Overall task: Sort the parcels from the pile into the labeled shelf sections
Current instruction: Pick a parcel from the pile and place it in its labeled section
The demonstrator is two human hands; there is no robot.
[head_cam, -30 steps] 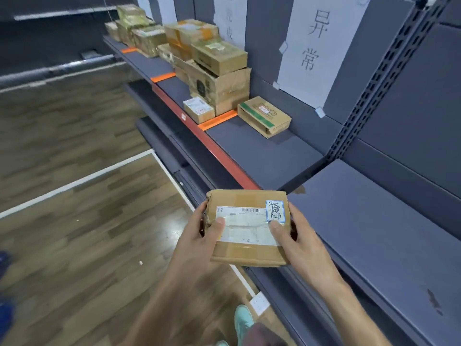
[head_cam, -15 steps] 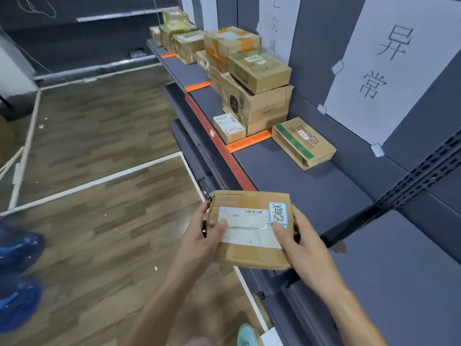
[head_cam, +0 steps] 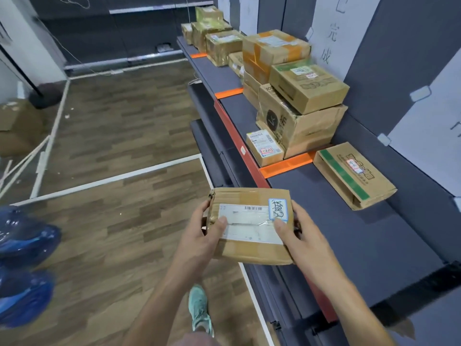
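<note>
Two hands share the load: left hand (head_cam: 199, 236) and right hand (head_cam: 301, 236) each grip one end of the flat brown cardboard parcel (head_cam: 249, 253), thumbs on top, held in the air by the dark grey metal shelf (head_cam: 349, 233). Best to read its blue-bordered sticker (head_cam: 277, 209), match a white paper wall sign (head_cam: 331, 33), then slide it in flat: bare shelf at three o'clock, stacked brown cartons (head_cam: 299, 121) at one.

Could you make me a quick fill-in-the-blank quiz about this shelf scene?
The divider strips on the shelf are coloured ____.
The flat box lying alone in the nearest section has a ____ stripe.
The handwritten sticker on the held parcel has a ____ border.
Missing words: orange; green; blue.
</note>
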